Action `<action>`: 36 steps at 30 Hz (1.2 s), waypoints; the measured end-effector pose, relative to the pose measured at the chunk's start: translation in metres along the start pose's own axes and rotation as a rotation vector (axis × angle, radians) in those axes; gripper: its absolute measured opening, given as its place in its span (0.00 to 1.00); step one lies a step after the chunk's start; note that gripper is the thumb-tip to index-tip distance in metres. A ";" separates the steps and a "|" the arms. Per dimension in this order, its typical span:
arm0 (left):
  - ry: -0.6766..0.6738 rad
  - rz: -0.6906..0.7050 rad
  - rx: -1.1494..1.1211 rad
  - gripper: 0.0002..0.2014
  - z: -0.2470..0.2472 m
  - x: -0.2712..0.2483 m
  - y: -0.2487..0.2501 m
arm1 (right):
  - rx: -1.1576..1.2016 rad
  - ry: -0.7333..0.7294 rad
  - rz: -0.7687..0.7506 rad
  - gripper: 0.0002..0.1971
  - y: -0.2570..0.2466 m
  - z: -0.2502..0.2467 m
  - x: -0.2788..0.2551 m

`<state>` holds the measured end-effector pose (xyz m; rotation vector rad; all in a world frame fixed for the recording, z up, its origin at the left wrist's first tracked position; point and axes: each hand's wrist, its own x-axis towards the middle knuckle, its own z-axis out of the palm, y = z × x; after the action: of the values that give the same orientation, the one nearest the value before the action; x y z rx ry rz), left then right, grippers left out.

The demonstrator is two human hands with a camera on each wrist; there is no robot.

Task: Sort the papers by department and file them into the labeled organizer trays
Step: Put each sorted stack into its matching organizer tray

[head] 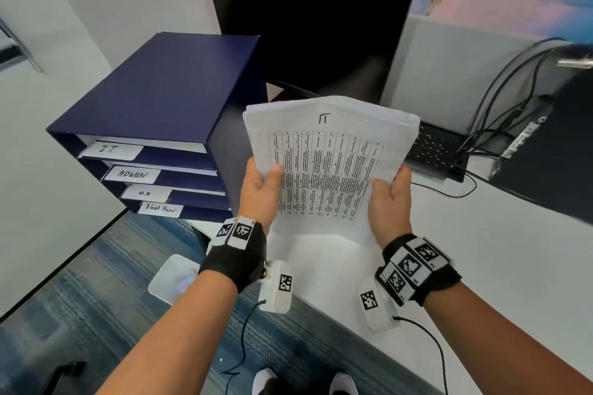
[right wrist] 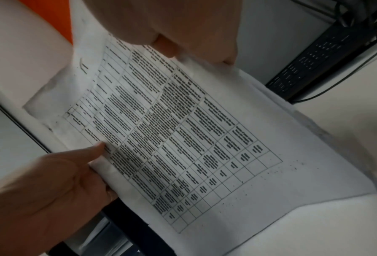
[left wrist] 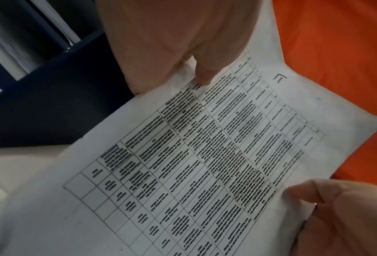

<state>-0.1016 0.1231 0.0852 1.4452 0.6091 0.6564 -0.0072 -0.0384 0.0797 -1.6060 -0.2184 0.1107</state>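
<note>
The white table [head: 481, 266] carries a dark monitor [head: 314, 26] at the back and, at its left end, the navy organizer [head: 154, 99], whose four trays read I.T. [head: 110, 149], ADMIN [head: 132, 174], H.R [head: 147, 193] and Blank Paper [head: 160, 209] from top to bottom. Each tray seems to hold sheets already.

The stack of papers [head: 330, 151] is held up in the air above the table's front edge, just right of the organizer. The top sheet is a printed grid with "IT" handwritten near its upper margin. The left hand [head: 258, 192] grips the stack's left edge, thumb on top; the right hand [head: 390, 202] grips the right edge the same way, its fingers hidden behind the paper.

The stack is thick, loosely squared and bowed between the two grips, so releasing one hand to peel off the top sheet could let the rest fan out and slide to the floor. Two sheets clinging together would put a stray page in I.T. The slots look shallow, so a curled edge may catch on the paper already inside.
</note>
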 end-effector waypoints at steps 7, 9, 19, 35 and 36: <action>-0.064 -0.046 0.028 0.19 -0.004 -0.001 0.000 | -0.087 -0.055 0.053 0.05 0.007 -0.001 0.001; -0.038 -0.035 0.040 0.18 -0.009 -0.003 0.004 | -0.069 -0.072 0.041 0.04 0.008 0.002 0.003; 0.113 -0.040 0.025 0.13 -0.076 -0.030 0.009 | -0.075 -0.397 0.019 0.11 0.011 0.039 -0.009; 0.567 -0.267 0.001 0.07 -0.211 -0.075 -0.043 | -0.300 -0.839 0.200 0.13 0.019 0.150 -0.091; 0.573 -0.270 0.000 0.07 -0.217 -0.074 -0.041 | -0.286 -0.839 0.221 0.13 0.017 0.156 -0.094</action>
<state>-0.3088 0.2179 0.0344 1.1395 1.2259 0.8572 -0.1295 0.0935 0.0488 -1.7847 -0.7256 0.9660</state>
